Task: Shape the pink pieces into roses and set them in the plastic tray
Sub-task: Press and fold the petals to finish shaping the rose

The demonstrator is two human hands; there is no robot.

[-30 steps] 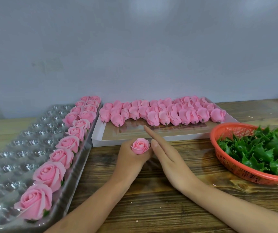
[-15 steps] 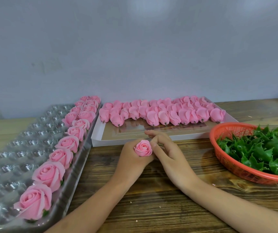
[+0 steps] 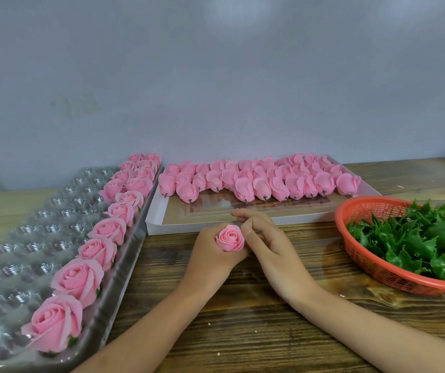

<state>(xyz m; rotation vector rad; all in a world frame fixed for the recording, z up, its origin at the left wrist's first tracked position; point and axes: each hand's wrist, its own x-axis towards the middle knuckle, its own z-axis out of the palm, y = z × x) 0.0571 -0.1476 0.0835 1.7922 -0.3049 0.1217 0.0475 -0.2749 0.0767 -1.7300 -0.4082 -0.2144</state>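
Along the left edge of the table (image 3: 242, 332), the plastic tray (image 3: 27, 238) runs from near edge to far edge. Its right-hand col. is filled w/ finished roses (image 3: 78, 281), a 2nd short col. starts at the far end, and the cups further left show bare. At the far edge, centre, a white box (image 3: 216, 228) carries the unshaped pink pieces (image 3: 264, 181), packed in rows, stems toward the person. At the right edge, an orange basket (image 3: 377, 270) holds green leaves (image 3: 417, 238). Btwn box and near edge, both hands meet over the table centre. L hand (image 3: 210, 254): fingers curled round the base of the rose (image 3: 230, 238), gripping it from below; the base itself is hidden in the fist. R hand (image 3: 267, 243): fingers curled, thumb touching the rose's right side; whether it pinches an outer petal or only rests against it cannot be told. Rose axis: roughly upright, bloom face up and tilted toward the camera, stem end down. Step in hand, by judgement: final petal shaping, placement not yet done. Key relation for the next move: the tray lies to the left of the rose, on the L-hand side, well apart from the R hand, so the L hand is nearer and carries the part. Free cups lie beyond the filled col., so the transfer prob. has to pass over the finished roses, axis kept upright so the stem end enters a cup first. Risk: brushing a seated bloom en route.
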